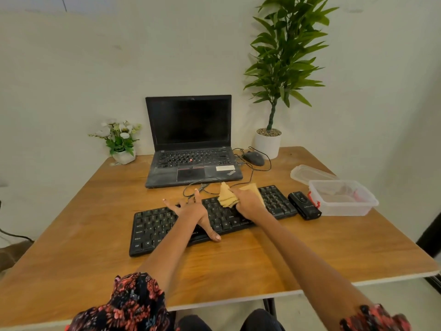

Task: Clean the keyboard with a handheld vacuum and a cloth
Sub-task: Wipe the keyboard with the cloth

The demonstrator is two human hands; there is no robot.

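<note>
A black keyboard (155,229) lies slanted across the middle of the wooden table (83,259). My left hand (193,212) rests flat on its middle, fingers spread wide, thumb over the front edge. My right hand (249,203) is closed on a crumpled tan cloth (226,198) and presses it onto the keys right of centre. A small black handheld vacuum (304,205) lies on the table just off the keyboard's right end, with neither hand touching it.
An open black laptop (191,149) stands behind the keyboard, with a wired mouse (254,158) to its right. A clear plastic box (343,198) and its lid (307,173) sit at the right. A tall potted plant (268,142) and a small flower pot (123,151) stand at the back.
</note>
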